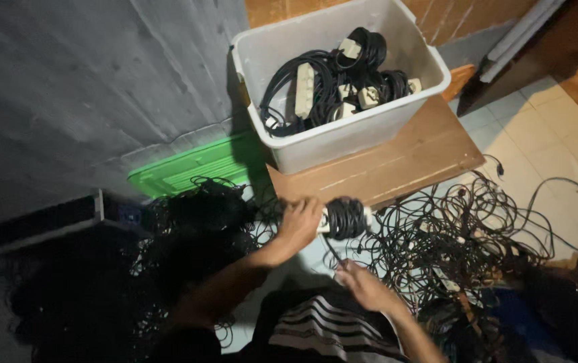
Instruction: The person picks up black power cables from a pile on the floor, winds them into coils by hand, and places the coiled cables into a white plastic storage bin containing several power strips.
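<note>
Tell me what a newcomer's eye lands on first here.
Likely the white plastic bin at top centre, standing on a brown wooden board and filled with coiled black power strips with cream sockets. Below it, the left hand holds a black wound cable bundle while the right hand pinches its loose end. A sprawl of tangled black cords covers the tiled floor to the right.

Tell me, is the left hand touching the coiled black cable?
Touching. The head view shows the left hand with its fingers wrapped around one end of the coiled black cable.
</note>
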